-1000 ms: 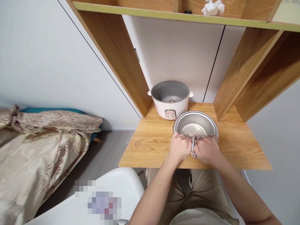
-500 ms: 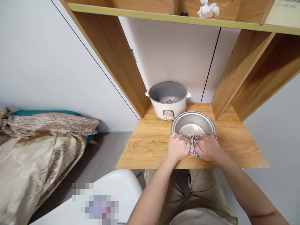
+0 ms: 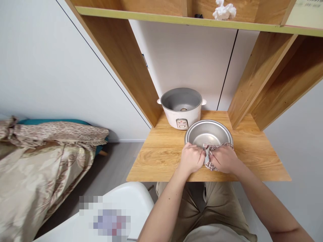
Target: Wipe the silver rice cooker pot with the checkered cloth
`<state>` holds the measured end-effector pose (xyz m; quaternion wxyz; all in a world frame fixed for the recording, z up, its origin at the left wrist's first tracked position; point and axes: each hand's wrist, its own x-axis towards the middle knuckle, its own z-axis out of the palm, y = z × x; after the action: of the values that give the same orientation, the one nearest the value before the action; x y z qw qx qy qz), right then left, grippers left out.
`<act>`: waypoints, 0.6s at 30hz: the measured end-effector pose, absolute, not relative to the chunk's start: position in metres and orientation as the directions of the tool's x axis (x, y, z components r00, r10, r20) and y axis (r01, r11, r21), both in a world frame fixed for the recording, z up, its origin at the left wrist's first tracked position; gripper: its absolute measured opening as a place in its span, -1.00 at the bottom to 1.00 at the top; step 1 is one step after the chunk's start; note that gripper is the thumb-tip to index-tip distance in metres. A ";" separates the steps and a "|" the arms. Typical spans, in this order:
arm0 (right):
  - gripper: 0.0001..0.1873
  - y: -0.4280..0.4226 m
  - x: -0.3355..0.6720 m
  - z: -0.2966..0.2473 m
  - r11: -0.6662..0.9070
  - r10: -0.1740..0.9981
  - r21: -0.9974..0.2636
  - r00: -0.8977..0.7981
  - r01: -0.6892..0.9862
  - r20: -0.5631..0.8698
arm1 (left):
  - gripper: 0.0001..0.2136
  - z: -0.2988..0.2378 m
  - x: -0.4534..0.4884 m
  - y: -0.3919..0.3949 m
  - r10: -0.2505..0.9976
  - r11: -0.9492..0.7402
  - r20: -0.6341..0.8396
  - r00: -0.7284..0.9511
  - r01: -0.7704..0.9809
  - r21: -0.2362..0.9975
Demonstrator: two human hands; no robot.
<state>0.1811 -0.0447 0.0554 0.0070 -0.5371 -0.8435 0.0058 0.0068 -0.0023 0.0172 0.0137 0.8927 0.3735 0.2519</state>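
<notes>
A round metal inner pot (image 3: 205, 132) stands on the wooden desk near its front edge. My left hand (image 3: 192, 158) is closed on the pot's near-left rim. Bunched in my closed right hand (image 3: 224, 159) is a patterned cloth (image 3: 209, 163), which lies over the near-right rim. The two hands are side by side, with a fold of the cloth between them. Behind the pot, a little to the left, sits the white rice cooker body (image 3: 181, 114), lidless, its grey inside and round centre piece showing.
Wooden uprights (image 3: 246, 77) flank the desk (image 3: 153, 158), and a shelf (image 3: 161, 15) with crumpled tissue (image 3: 224, 10) crosses above. A white chair (image 3: 136, 198) stands below at left. Farther left, a patterned cover (image 3: 58, 161) drapes over teal furniture.
Hardly anything differs. The whole view has shifted very slightly, while both hands, the cloth and the pot keep their places relative to each other.
</notes>
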 end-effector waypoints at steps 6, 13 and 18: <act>-0.51 -0.043 0.181 0.057 0.411 0.911 0.014 -0.412 0.911 0.000 | -0.66 0.018 0.010 -0.005 0.702 -0.692 0.439 0.561 0.684 0.233; -0.55 -0.050 0.163 0.056 0.257 0.966 0.039 -0.257 0.966 -0.013 | -0.66 0.020 0.014 -0.007 0.718 -0.677 0.424 0.552 0.697 0.238; -0.55 -0.049 0.170 0.057 0.309 0.951 0.066 -0.309 0.949 -0.016 | -0.67 0.020 0.013 -0.006 0.710 -0.684 0.421 0.564 0.696 0.220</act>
<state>0.1697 -0.0487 0.0568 -0.0260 -0.5872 -0.8087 -0.0218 0.0133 -0.0063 0.0197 0.0142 0.8843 0.3975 0.2447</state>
